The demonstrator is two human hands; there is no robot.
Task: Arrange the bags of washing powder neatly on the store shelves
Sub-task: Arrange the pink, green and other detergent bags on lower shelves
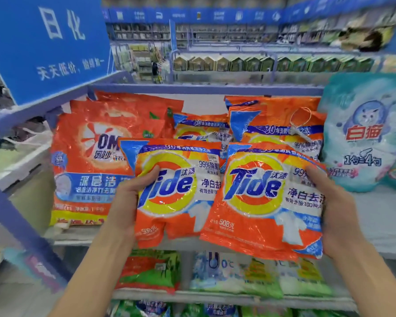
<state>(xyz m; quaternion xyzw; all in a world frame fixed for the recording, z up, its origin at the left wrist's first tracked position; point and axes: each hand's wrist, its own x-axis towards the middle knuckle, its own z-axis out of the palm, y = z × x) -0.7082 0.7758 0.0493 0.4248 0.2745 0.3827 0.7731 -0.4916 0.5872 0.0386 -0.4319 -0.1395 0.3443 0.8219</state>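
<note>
A person's left hand point(129, 197) closes around the left edge of one orange Tide bag point(174, 191), thumb pressed across its printed front and fingers curled out of sight behind, while the right hand point(332, 207) grips the right edge of a second Tide bag point(263, 202) in the same way. Both bags hang upright and side by side in front of the store shelf point(215, 89), their inner edges overlapping slightly, with the right bag riding in front. Behind them, more Tide bags point(274, 124) lean in loose, uneven rows on the shelf, flanked by a large orange OMO bag point(89, 156) at the left and a pale teal bag with a cat logo point(364, 133) at the right. A blue aisle sign point(48, 42) stands at the upper left, and further bags fill the lower shelf point(226, 294). To do this step well, the person would likely need to keep each bag upright with its label facing out, set the pair down squarely at the front of the Tide rows, and align the bottom edges so neither bag slumps or hides its neighbour.
</note>
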